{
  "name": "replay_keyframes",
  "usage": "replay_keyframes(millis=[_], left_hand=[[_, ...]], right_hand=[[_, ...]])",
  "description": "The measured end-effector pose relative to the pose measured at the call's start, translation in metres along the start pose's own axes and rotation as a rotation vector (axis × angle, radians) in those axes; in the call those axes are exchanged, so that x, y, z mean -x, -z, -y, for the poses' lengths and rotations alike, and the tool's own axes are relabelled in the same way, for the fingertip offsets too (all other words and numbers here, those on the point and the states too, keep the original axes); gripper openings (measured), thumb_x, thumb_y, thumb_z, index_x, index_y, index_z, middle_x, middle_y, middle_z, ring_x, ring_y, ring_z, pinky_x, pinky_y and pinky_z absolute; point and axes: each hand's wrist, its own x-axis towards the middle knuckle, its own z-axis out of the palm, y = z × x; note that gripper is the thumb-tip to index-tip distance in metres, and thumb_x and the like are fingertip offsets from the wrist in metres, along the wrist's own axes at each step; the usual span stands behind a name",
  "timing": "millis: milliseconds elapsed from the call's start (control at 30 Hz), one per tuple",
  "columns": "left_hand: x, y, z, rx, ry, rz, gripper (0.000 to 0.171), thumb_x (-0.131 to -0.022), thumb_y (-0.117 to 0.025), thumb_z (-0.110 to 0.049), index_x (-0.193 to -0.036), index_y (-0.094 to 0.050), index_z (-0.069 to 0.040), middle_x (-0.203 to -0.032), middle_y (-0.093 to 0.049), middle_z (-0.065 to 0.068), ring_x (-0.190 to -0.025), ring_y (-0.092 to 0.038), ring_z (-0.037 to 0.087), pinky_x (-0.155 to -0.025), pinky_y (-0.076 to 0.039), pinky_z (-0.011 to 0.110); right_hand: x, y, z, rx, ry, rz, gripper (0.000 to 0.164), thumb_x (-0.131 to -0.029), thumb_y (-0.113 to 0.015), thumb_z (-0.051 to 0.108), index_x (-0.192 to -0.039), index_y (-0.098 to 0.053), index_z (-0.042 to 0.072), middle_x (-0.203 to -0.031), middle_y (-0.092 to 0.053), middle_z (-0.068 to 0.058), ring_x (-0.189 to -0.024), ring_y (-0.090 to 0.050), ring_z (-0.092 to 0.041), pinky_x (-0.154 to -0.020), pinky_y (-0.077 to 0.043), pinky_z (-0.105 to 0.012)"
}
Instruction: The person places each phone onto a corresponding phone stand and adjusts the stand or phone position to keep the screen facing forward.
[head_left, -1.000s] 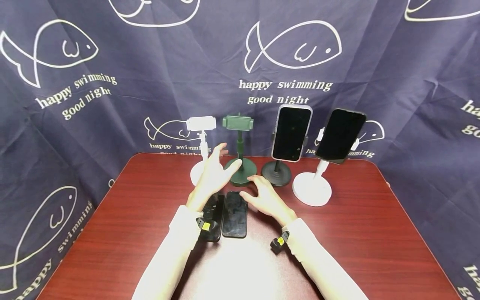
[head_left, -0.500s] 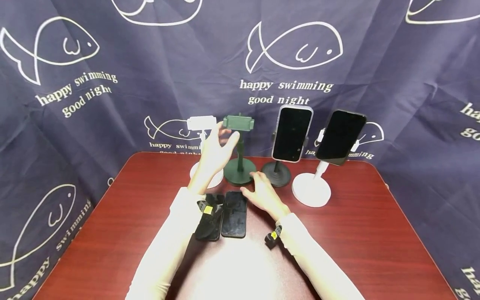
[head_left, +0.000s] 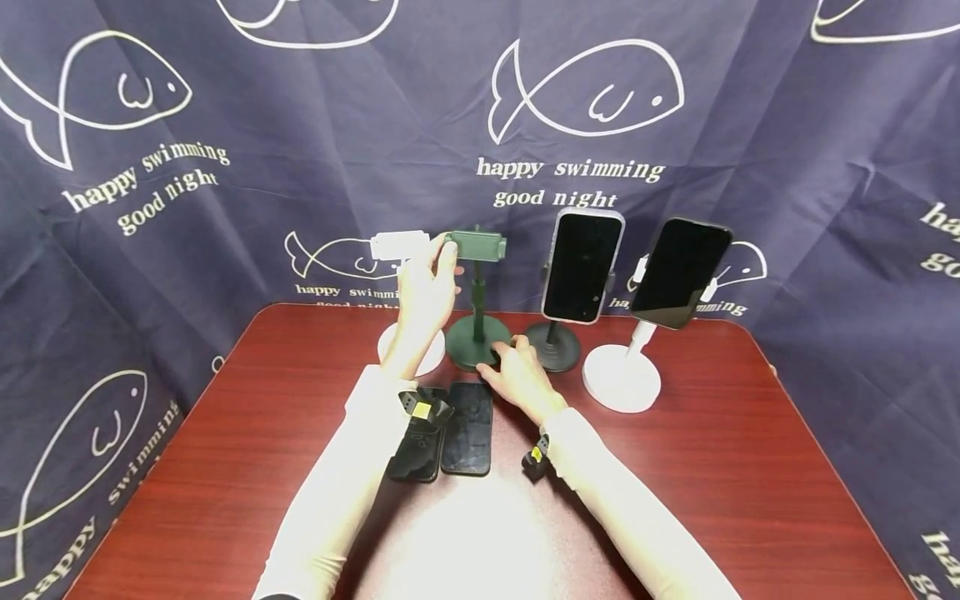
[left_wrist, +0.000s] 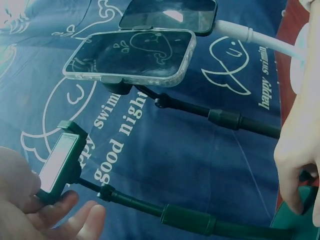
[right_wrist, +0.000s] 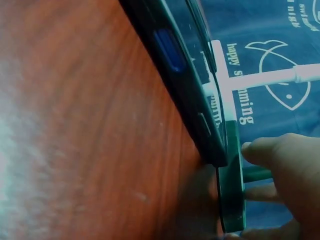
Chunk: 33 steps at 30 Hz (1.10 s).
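My left hand [head_left: 425,293] pinches the left end of the clamp on a green phone stand [head_left: 478,246]. In the left wrist view the thumb and fingers lie about that end of the clamp [left_wrist: 61,160], which bears no phone. Low down, my right hand [head_left: 521,379] holds the front right of the stand's round base [head_left: 468,343], its fingers bent onto it. The right wrist view shows the thumb and fingertips along the base's top [right_wrist: 232,190]. Before the stand two dark phones, a left one [head_left: 417,454] and a right one [head_left: 468,429], lie side by side on the table.
A white phone stand [head_left: 396,245] with a bare clamp stands just left, partly behind my left hand. To the right are a black stand [head_left: 552,347] and a white stand [head_left: 622,379], each bearing an upright phone. A fish-print cloth [head_left: 337,150] hangs behind the red-brown table [head_left: 712,483].
My left hand has risen from low between the two left stands to the green clamp, its thumb and fingers closing on it. My right hand has shifted slightly left onto the green base.
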Motion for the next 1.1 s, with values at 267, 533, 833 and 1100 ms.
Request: replay_keyframes(millis=[267,533,833,1100], left_hand=[[-0.003,0.003,-0.002,0.069,-0.026,0.010,0.032,-0.100,-0.054,-0.026,-0.126,-0.064,-0.008,-0.096,-0.072,0.018,-0.080,-0.070,0.025,-0.059,-0.058,0.031],[-0.002,0.004,0.000,0.078,-0.032,0.023,0.029,-0.100,-0.055,-0.023,-0.122,-0.065,-0.006,-0.096,-0.071,0.020,-0.075,-0.069,0.021,-0.057,-0.058,0.032],[0.003,0.005,0.002,0.071,-0.027,0.003,0.029,-0.099,-0.057,-0.022,-0.121,-0.065,-0.005,-0.093,-0.072,0.014,-0.073,-0.069,0.018,-0.057,-0.057,0.030],[0.008,0.003,0.001,0.103,-0.024,0.005,0.031,-0.097,-0.060,-0.023,-0.121,-0.064,-0.003,-0.093,-0.073,0.014,-0.073,-0.069,0.018,-0.057,-0.058,0.029]], right_hand=[[-0.009,-0.001,-0.001,0.027,0.033,-0.057,0.033,-0.084,-0.075,0.036,-0.105,-0.071,0.010,-0.100,-0.066,-0.018,-0.098,-0.056,-0.042,-0.087,-0.049,-0.053],[-0.016,0.001,-0.001,0.025,0.044,-0.020,0.029,-0.082,-0.079,0.032,-0.100,-0.072,0.010,-0.093,-0.067,-0.013,-0.092,-0.058,-0.035,-0.081,-0.052,-0.048],[-0.014,0.005,0.001,0.010,0.050,0.018,0.030,-0.079,-0.081,0.030,-0.100,-0.073,0.010,-0.097,-0.067,-0.013,-0.095,-0.058,-0.033,-0.084,-0.053,-0.046],[-0.012,0.010,0.001,0.004,0.053,0.032,0.028,-0.076,-0.083,0.025,-0.096,-0.073,0.009,-0.095,-0.069,-0.012,-0.096,-0.058,-0.032,-0.085,-0.051,-0.046]])
